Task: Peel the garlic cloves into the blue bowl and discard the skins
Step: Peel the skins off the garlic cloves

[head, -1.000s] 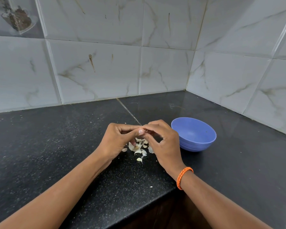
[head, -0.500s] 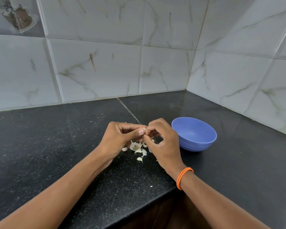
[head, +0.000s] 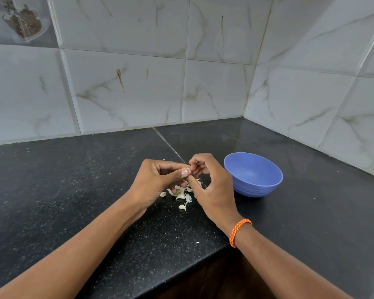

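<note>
Your two forearms reach in from the lower corners and meet over the black counter (head: 73, 190), wrists raised just clear of it. Your left hand (head: 158, 182) is curled, thumb pressed forward against the forefinger, pinching a garlic clove (head: 188, 170) at its tip. Your right hand (head: 214, 186), with an orange bracelet (head: 239, 232) on the wrist, faces it with fingers bent inward, their tips nipping at the same clove from the other side. Directly beneath your hands a small heap of loose skins (head: 181, 196) lies on the counter. The blue bowl (head: 254, 175) stands upright just beside your right hand, near the tiled corner; its visible inside looks bare.
</note>
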### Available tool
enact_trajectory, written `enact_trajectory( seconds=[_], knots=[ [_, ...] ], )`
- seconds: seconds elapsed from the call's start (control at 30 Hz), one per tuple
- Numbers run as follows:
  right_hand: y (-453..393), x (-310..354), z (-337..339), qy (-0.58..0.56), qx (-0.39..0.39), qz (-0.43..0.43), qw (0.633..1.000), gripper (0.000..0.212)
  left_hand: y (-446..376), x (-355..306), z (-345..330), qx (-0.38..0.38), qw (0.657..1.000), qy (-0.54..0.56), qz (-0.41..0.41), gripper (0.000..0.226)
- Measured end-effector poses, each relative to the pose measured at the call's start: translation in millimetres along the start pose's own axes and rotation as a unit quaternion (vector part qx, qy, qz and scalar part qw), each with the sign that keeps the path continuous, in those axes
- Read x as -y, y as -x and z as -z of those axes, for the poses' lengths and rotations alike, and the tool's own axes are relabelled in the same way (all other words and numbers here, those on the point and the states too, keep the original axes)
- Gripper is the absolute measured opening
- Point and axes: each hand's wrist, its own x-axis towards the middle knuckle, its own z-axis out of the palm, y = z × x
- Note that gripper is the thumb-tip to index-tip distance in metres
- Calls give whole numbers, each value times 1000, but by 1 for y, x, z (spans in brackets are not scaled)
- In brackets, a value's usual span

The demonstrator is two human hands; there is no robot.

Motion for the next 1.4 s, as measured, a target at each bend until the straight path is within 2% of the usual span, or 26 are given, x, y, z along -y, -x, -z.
enact_trajectory(
  seconds=[0.67,0.87,1.07,1.2,1.4],
  knots=[
    [1,1,-2,52,-13,51,997,32,4,0,-2,-6,1000,14,1,18],
    [-2,0,-1,12,3,19,1000,28,4,4,-5,-26,997,69,32,20],
    [-3,-2,1,-48,28,-25,998,34,3,6,-2,-26,993,102,56,24],
    [-4,-4,1,-72,20,-39,996,28,3,6,0,-24,991,114,65,22],
    [-3,-6,0,-54,6,-37,998,23,2,3,1,-17,991,113,71,24]
  ],
)
